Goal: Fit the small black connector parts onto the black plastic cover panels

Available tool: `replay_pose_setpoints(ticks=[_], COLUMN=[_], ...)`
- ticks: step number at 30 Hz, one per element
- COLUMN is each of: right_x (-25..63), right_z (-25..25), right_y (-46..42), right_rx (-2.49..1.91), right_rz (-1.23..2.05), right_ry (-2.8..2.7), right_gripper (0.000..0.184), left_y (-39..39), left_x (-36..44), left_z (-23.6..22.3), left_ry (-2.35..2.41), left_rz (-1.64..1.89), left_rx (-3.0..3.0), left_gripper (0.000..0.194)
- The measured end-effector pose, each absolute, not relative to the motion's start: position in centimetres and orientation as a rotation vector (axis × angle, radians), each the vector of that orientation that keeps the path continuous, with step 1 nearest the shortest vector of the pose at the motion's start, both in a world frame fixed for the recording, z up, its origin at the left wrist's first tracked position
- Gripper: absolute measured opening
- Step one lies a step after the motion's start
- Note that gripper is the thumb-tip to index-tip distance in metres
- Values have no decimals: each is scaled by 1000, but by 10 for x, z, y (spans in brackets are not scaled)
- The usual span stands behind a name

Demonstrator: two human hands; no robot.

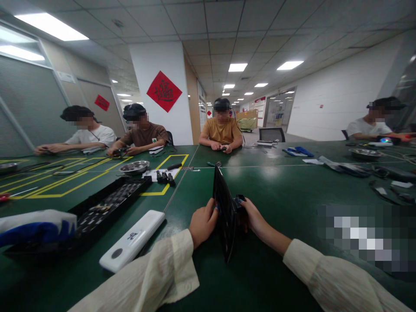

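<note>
In the head view, your left hand [204, 221] has its fingers against the left face of the black panel [225, 212], which stands upright between your hands. Your right hand's [252, 215] fingers are closed on the small black part [241, 203] at its right side. The panel looks thin, stiff and probably light, maybe slippery; the edges seem the safest hold. The white box [132, 240] lies left of your left fingers.

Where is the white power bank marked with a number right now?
In the head view, the white power bank lies on the green table, left of the left hand, beside the long black tray.
</note>
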State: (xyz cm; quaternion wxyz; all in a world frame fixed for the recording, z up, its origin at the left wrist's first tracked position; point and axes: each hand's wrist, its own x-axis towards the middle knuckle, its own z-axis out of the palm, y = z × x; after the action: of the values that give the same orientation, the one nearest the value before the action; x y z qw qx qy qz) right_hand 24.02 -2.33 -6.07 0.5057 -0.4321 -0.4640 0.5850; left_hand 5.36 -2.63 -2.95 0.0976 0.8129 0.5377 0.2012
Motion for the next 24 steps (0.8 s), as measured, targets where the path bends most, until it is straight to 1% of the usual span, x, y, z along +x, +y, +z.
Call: replay_pose_setpoints(ticks=[4,10,15,19,24], right_x=[241,241,243,242,240], right_z=[-63,-59,-63,-64,-60], right_y=[-21,-25,-23,-22,-24], right_rx=[-1042,-1048,-1038,-1027,-1031], right_rz=[1410,1418,1412,1415,1406], right_ry=[-1120,-1117,-1117,-1115,-1102], right_gripper=[55,50,52,49,52], left_y=[-25,-25,-26,-26,-25], left_x=[53,54,56,56,56], left_z=[-31,-28,-26,-27,-28], left_ry=[1606,1630,1658,1640,1568], left_rz=[596,582,566,641,686], left_rx=[2419,2433,2411,2310,2273], left_gripper=[29,29,30,26,24])
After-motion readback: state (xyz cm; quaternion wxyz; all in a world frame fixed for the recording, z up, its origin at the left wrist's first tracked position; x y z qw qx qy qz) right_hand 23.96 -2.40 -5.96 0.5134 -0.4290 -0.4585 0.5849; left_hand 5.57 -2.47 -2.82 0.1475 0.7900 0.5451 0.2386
